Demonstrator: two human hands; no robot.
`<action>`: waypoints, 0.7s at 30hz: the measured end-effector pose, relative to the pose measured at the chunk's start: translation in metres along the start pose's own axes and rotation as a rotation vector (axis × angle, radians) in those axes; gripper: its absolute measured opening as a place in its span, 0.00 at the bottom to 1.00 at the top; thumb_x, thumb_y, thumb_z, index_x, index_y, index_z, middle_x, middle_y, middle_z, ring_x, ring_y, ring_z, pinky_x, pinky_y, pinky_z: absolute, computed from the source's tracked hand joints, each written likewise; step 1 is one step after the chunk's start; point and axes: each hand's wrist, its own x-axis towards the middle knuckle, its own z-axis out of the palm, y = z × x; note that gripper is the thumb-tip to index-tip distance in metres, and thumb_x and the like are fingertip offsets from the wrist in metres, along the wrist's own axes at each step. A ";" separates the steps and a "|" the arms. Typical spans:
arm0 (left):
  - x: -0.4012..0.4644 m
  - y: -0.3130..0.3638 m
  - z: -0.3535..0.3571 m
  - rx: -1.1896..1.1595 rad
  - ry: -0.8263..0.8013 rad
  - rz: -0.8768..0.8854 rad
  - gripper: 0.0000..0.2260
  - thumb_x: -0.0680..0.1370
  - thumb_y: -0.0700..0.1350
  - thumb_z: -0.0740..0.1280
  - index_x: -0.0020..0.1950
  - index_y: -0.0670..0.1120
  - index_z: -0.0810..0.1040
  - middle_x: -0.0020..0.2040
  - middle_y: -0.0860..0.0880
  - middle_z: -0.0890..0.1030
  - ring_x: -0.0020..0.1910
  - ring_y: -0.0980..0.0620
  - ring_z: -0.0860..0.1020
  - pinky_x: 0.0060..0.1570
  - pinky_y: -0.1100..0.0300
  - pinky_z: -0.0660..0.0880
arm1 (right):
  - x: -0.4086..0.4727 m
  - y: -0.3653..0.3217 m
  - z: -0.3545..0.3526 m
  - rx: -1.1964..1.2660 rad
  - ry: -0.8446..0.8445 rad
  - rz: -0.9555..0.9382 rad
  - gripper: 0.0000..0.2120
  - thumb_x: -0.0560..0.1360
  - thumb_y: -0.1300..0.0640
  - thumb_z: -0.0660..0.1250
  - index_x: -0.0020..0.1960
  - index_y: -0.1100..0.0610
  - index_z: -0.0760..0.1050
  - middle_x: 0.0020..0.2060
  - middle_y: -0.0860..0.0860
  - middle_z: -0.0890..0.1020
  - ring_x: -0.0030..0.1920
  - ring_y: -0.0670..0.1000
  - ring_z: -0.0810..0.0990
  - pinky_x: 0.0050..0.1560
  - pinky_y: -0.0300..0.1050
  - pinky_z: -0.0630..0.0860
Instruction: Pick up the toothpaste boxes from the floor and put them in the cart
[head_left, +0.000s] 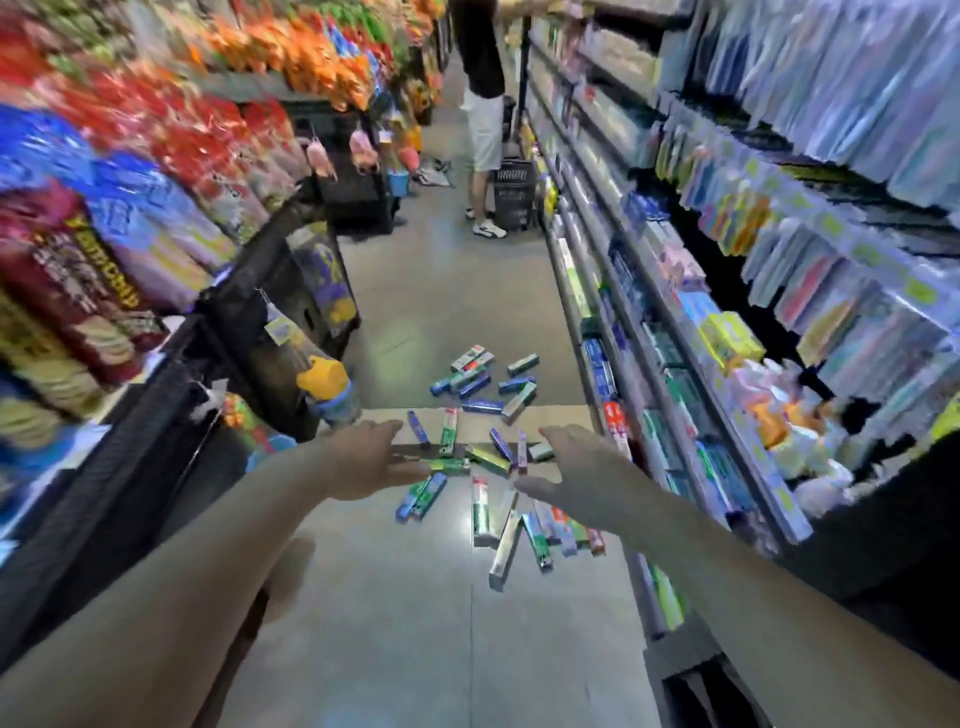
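Step in hand, as judged: reach down to the scatter of long, narrow cardboard toothpaste boxes (470, 452), blue, green and silver, lying on the grey polished floor (395, 623) mid-aisle. Best taken a few parallel boxes per grasp, near cluster first. No cart identifiable in view; locate it before lifting.

Left hand (371, 460): fingers extended, spread, holding nothing, above the left side of the pile. Right hand (576, 470): likewise splayed and empty, over the right side. Contact with boxes: cannot tell.
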 end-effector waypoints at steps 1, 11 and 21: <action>0.006 -0.002 -0.002 -0.010 -0.002 -0.020 0.46 0.69 0.79 0.55 0.73 0.46 0.65 0.70 0.42 0.71 0.68 0.41 0.71 0.65 0.48 0.70 | 0.011 -0.001 -0.001 -0.024 -0.025 -0.016 0.35 0.76 0.35 0.63 0.74 0.55 0.62 0.68 0.56 0.72 0.65 0.59 0.72 0.64 0.56 0.71; 0.103 -0.003 -0.027 -0.110 -0.013 -0.128 0.37 0.75 0.70 0.61 0.75 0.46 0.64 0.71 0.43 0.70 0.67 0.42 0.71 0.65 0.46 0.72 | 0.159 0.008 -0.019 -0.145 -0.090 -0.177 0.40 0.75 0.31 0.61 0.78 0.55 0.57 0.74 0.53 0.67 0.71 0.56 0.67 0.68 0.54 0.69; 0.168 -0.033 -0.049 -0.191 0.002 -0.240 0.40 0.74 0.70 0.61 0.79 0.49 0.59 0.75 0.45 0.66 0.72 0.43 0.67 0.70 0.45 0.68 | 0.269 0.003 -0.034 -0.190 -0.155 -0.267 0.43 0.74 0.29 0.60 0.78 0.55 0.59 0.72 0.54 0.69 0.69 0.56 0.70 0.65 0.54 0.72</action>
